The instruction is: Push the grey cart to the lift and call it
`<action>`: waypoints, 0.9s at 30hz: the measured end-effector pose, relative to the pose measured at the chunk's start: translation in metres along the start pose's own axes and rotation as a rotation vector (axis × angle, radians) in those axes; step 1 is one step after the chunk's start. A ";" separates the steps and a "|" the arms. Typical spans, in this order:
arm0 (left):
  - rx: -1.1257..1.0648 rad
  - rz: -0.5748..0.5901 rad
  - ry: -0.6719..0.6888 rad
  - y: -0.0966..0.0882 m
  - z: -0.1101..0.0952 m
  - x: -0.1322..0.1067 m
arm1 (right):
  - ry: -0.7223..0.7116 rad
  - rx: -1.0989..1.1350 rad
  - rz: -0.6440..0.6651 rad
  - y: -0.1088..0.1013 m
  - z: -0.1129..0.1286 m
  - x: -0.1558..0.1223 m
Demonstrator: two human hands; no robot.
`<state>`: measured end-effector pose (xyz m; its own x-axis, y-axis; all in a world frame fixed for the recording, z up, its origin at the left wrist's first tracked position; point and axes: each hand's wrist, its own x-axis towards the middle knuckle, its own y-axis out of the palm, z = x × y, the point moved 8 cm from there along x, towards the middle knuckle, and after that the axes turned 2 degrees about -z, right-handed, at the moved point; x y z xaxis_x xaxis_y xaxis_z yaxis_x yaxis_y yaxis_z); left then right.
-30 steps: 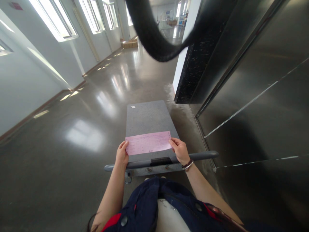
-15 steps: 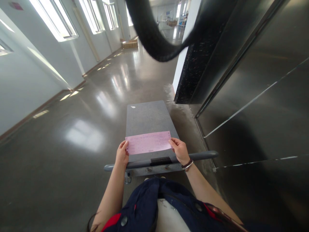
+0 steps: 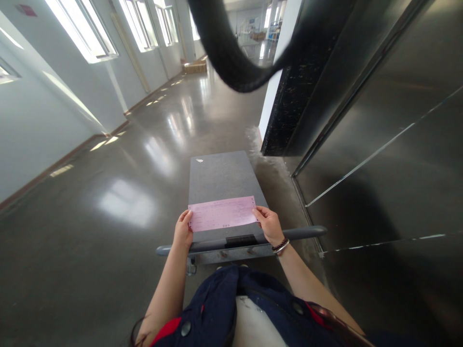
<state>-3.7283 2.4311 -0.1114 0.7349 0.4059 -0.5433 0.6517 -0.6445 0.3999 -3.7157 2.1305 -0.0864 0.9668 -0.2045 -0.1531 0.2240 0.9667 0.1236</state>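
The pink slip (image 3: 222, 213) was stretched above the cart (image 3: 222, 176), just beyond its handle (image 3: 304, 233). The left hand (image 3: 183, 233) and right hand (image 3: 269, 224) each pinched one end. With such light grips, I think a draught or pull could slip or tear it.

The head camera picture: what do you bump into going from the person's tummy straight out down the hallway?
Cart handle → pink paper held by left hand and right hand → grey cart deck → shiny floor → boxes.
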 end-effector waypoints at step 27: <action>-0.021 0.039 -0.013 0.001 0.003 0.002 | 0.012 0.002 -0.019 -0.002 -0.002 0.000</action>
<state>-3.7272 2.4297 -0.1139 0.7578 0.3722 -0.5359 0.6261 -0.6463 0.4363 -3.7162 2.1289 -0.0883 0.9609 -0.2205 -0.1673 0.2422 0.9625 0.1225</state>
